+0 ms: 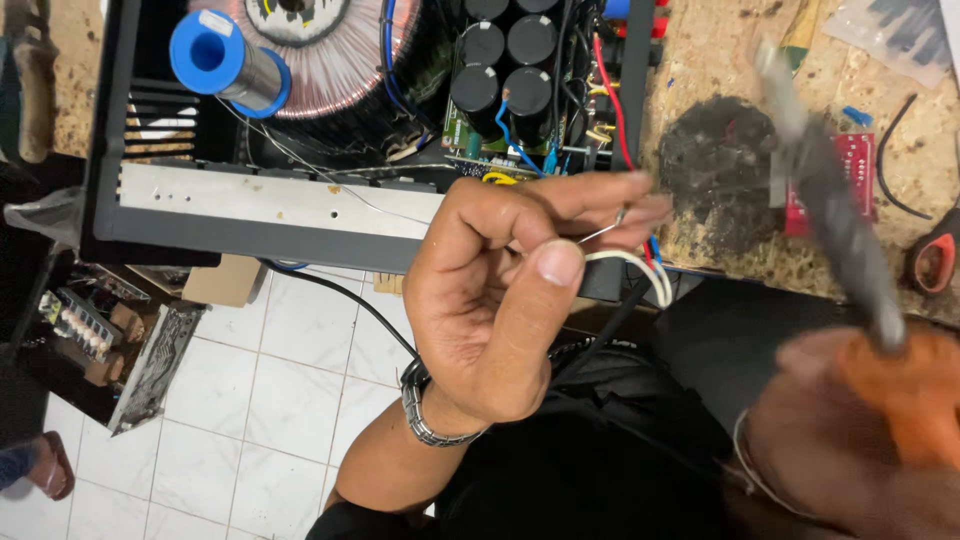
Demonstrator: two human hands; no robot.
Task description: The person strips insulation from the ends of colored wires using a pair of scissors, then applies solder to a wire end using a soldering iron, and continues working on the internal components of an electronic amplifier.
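While my left hand [500, 290] pinches bared white wires [640, 268] beside the open amplifier chassis [270, 215], my blurred right hand [880, 420] grips an orange-handled soldering iron [840, 215], joint apparently unsoldered.

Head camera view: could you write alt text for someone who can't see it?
A left hand pinches thin solder wire and a white wire in its fingers at the edge of an open amplifier chassis. The blurred right hand holds an orange-handled soldering iron over the workbench. A blue solder spool rests inside the chassis.
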